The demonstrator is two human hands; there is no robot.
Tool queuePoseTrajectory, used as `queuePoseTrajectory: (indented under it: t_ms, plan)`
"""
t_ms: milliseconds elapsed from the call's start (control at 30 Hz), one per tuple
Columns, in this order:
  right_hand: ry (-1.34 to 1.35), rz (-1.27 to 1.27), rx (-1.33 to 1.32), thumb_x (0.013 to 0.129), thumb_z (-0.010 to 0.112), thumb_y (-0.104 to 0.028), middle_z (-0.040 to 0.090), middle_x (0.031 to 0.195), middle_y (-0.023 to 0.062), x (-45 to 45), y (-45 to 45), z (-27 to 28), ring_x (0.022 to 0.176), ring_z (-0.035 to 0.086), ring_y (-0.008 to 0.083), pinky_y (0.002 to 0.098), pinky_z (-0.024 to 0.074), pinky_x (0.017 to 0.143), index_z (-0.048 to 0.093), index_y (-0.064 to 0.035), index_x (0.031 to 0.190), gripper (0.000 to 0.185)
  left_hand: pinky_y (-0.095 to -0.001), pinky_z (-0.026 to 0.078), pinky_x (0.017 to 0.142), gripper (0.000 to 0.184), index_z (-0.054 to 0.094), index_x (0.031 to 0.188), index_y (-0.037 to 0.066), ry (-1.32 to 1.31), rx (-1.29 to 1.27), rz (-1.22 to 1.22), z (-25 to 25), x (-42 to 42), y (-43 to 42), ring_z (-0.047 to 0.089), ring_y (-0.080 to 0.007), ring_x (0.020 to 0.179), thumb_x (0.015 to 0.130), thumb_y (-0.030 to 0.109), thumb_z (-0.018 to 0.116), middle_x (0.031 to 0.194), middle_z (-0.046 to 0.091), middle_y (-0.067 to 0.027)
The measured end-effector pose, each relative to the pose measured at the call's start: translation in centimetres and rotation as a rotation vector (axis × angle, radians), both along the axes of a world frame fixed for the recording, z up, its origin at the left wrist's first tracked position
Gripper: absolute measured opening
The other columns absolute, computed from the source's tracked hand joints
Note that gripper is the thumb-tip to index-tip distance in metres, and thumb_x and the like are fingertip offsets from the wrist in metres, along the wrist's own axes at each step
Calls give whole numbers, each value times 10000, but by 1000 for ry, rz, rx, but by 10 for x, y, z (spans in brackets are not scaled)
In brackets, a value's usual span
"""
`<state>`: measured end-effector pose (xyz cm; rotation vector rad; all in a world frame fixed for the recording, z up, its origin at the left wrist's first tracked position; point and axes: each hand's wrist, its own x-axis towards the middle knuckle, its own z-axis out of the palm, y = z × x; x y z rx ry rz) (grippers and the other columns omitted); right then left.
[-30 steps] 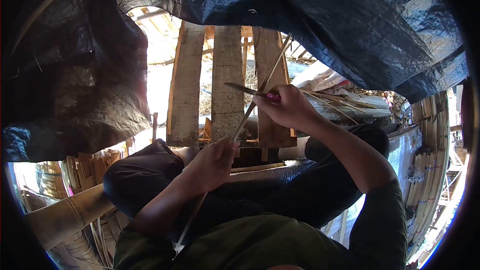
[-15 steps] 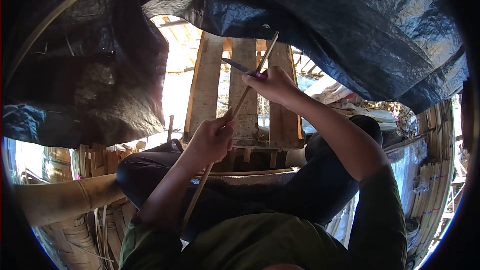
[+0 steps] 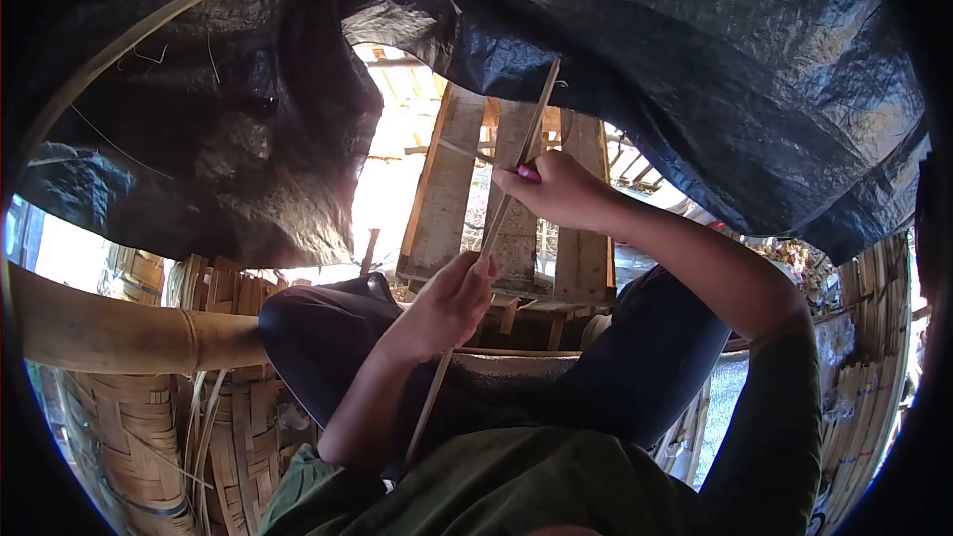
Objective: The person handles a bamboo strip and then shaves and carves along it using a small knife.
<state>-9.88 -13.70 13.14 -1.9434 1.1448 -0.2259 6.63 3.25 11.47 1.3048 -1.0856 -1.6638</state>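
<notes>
A long, thin bamboo strip (image 3: 496, 222) slants from beneath the dark tarp down toward my lap. My left hand (image 3: 449, 306) is wrapped round it near its middle. Higher up, my right hand (image 3: 562, 189) grips a knife (image 3: 529, 174) by its purple handle, with the thumb side close against the strip. The blade points left and crosses the strip; glare makes its edge hard to see. My crossed legs lie under both hands, and the strip's lower end reaches my shirt.
Ahead stands a slatted wooden plank structure (image 3: 516, 248). A black tarp (image 3: 715, 69) hangs low overhead, edged by a curved strip (image 3: 149, 25). To the left are a thick bamboo pole (image 3: 119, 330) and woven bamboo (image 3: 129, 427); bundled strips (image 3: 859, 417) stand at right.
The whole view has shifted, so the planks and pole sit differently in it. The knife blade has tilted flatter and crosses the strip slightly lower. Both hands keep their grips.
</notes>
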Motion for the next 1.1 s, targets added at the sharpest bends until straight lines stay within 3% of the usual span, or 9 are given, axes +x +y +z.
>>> queuePoseTrajectory:
  t_ms: [67,167,267,333,433,567,633,733,1100]
  plan:
    - [200,51,-40,930,577,-466,560,539,100,-3,3,-2,518,584,197,402,478,578,575,-19,661,521,-219,344,413,345,472,1082,16,23,32,4,-27,1,5,375,-60,474,1086,302,279,666,402,16]
    - [63,65,25,958,550,-430,596,579,127,-13,-7,-34,553,619,233,413,484,592,602,-2,734,486,-225,387,487,323,479,1089,5,-110,-59,54,-78,4,9,434,-82,558,1084,276,303,657,388,4]
    - [58,122,-96,1008,500,-308,608,665,152,-18,-2,-44,604,596,213,382,450,614,632,2,867,365,-305,415,491,344,529,1007,25,-411,-474,134,-100,8,13,487,-145,481,1071,319,363,671,526,-43]
    - [68,146,-141,1003,508,-291,612,665,168,-17,0,-53,597,606,256,399,458,609,626,-2,857,344,-453,457,549,302,531,932,-11,-772,-278,130,-93,9,11,586,-381,581,1044,239,403,696,595,-212]
    - [165,186,-282,993,526,-279,612,648,183,-10,5,-65,585,620,327,439,472,597,607,-12,821,328,-545,447,614,260,530,889,-27,-819,-176,95,-101,4,8,568,-513,722,1014,176,426,726,574,-316]
    - [212,259,-431,985,544,-306,592,582,161,-3,24,-85,542,618,356,462,495,554,569,-28,758,361,-529,441,582,241,518,879,-26,-740,-139,78,-101,-3,6,584,-474,673,1010,161,442,686,575,-284]
    - [278,396,-428,992,534,-303,598,576,149,-1,25,-84,512,625,323,426,508,509,571,-20,768,362,-518,427,562,246,507,864,-32,-848,-621,103,-105,-7,9,572,-466,623,1013,151,437,643,556,-268]
    - [258,363,-420,993,535,-294,587,546,125,-8,2,-99,488,627,299,416,510,488,571,-14,779,355,-507,414,548,257,497,849,-29,-669,-124,51,-78,-7,7,561,-456,597,1021,147,424,613,539,-250]
    - [326,462,-645,1013,483,-324,527,468,69,-12,12,-98,398,580,219,375,459,387,565,-28,785,383,-501,400,543,315,482,826,-24,-544,-50,57,-83,-4,4,543,-463,577,1041,192,402,593,522,-239]
